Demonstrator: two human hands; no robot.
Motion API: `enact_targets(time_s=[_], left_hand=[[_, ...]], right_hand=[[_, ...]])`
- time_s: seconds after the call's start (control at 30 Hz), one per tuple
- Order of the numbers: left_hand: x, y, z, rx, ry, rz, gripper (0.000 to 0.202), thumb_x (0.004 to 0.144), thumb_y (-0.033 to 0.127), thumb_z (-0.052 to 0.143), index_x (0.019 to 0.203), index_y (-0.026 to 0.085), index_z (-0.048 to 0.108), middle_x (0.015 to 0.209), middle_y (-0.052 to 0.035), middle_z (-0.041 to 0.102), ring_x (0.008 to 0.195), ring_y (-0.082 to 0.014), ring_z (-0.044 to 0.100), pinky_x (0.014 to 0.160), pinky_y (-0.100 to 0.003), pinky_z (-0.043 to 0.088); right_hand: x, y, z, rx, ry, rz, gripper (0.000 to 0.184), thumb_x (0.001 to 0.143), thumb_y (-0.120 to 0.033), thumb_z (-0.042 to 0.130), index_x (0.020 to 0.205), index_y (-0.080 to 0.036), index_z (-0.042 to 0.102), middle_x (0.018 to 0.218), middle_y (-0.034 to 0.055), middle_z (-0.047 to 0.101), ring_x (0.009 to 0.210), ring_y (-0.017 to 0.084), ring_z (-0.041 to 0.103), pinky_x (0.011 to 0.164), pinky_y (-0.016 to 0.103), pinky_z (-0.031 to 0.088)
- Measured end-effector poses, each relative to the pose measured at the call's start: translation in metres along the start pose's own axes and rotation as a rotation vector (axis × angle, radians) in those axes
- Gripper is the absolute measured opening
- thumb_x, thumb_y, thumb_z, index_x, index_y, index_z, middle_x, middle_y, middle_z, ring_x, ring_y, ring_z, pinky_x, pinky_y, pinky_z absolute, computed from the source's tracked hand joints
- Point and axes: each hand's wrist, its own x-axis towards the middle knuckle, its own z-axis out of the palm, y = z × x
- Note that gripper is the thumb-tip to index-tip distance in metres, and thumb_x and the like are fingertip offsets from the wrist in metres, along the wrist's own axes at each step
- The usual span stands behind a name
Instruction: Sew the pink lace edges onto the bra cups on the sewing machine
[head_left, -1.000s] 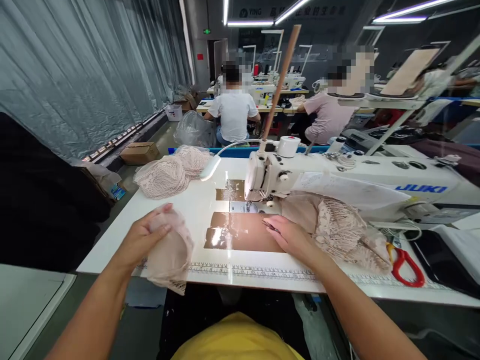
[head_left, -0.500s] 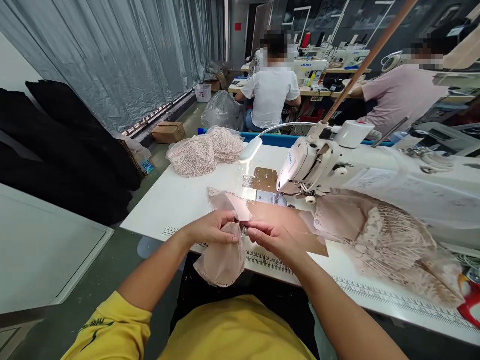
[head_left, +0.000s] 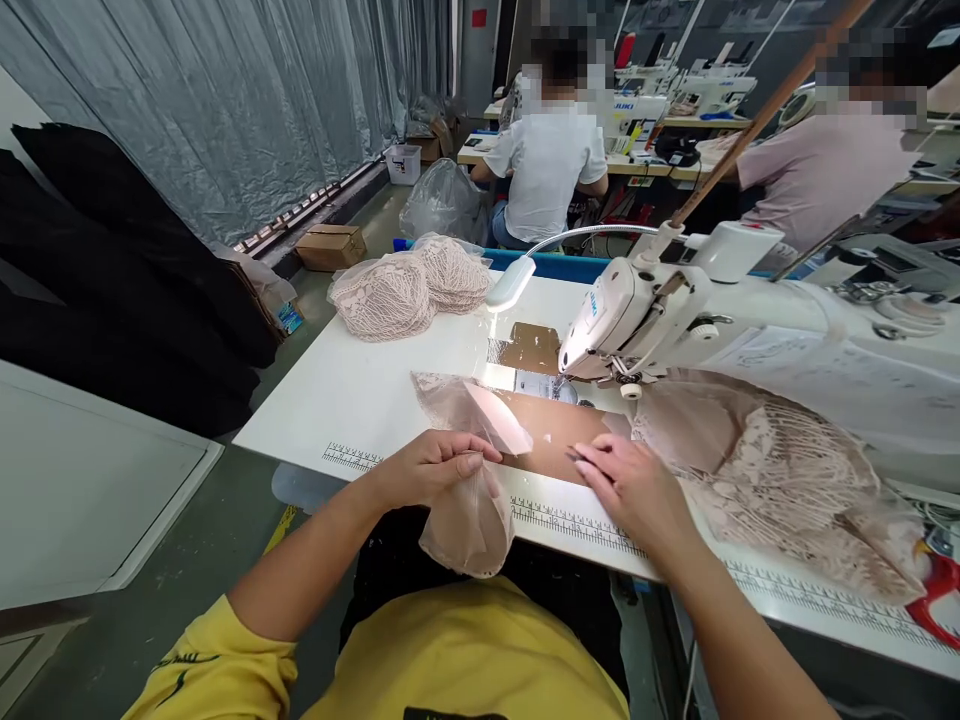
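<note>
My left hand [head_left: 431, 468] is closed on a beige mesh-and-lace piece [head_left: 469, 520] at the front edge of the white table [head_left: 352, 400]. Part of the piece hangs below the edge and part lies spread on the table toward the needle. My right hand [head_left: 630, 485] rests on the table just right of it, beside a brown taped patch [head_left: 559, 430]. Its fingers are curled around a thin dark tool whose tip shows at the fingertips. The white sewing machine [head_left: 645, 310] stands just behind both hands.
A heap of lace pieces [head_left: 409, 290] lies at the table's far left, and another lace pile [head_left: 780, 470] under the machine arm on the right. Red scissors [head_left: 937, 600] lie at the right edge. A lamp [head_left: 510, 285] lights the needle area. Two people sit sewing behind.
My right hand has let go of the beige piece and moved right onto the table. My left hand still holds the piece, which now hangs lower over the edge.
</note>
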Motion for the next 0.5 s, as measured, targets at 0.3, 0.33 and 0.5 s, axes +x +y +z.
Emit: enact_targets(time_s=[0.3, 0.33, 0.5], left_hand=[[0.031, -0.006, 0.051, 0.306, 0.383, 0.374, 0.032, 0.095, 0.031, 0.043, 0.118, 0.015, 0.059, 0.103, -0.0094, 0.066, 0.1, -0.0198, 0.06, 0.089, -0.033, 0.048], [0.031, -0.009, 0.054, 0.345, 0.436, 0.412, 0.033, 0.095, 0.03, 0.043, 0.122, 0.015, 0.056, 0.105, -0.0098, 0.064, 0.1, -0.0196, 0.059, 0.089, -0.034, 0.049], [0.013, -0.033, 0.062, 0.576, 0.381, 0.472, 0.072, 0.087, 0.04, 0.058, 0.147, 0.018, 0.024, 0.148, -0.0183, 0.031, 0.135, -0.0316, 0.033, 0.11, -0.047, 0.033]], right_hand=[[-0.021, -0.067, 0.026, 1.135, -0.409, 0.107, 0.043, 0.078, -0.049, 0.067, 0.111, -0.021, 0.061, 0.105, 0.0066, 0.068, 0.095, 0.024, 0.063, 0.083, 0.036, 0.05], [-0.02, -0.074, 0.03, 1.217, -0.43, 0.168, 0.04, 0.08, -0.048, 0.066, 0.108, -0.019, 0.062, 0.098, 0.0058, 0.069, 0.088, 0.022, 0.064, 0.079, 0.035, 0.051], [-0.014, -0.081, 0.035, 1.472, -0.131, 0.442, 0.036, 0.08, -0.043, 0.065, 0.108, -0.021, 0.062, 0.092, 0.0035, 0.071, 0.078, 0.02, 0.065, 0.072, 0.031, 0.052]])
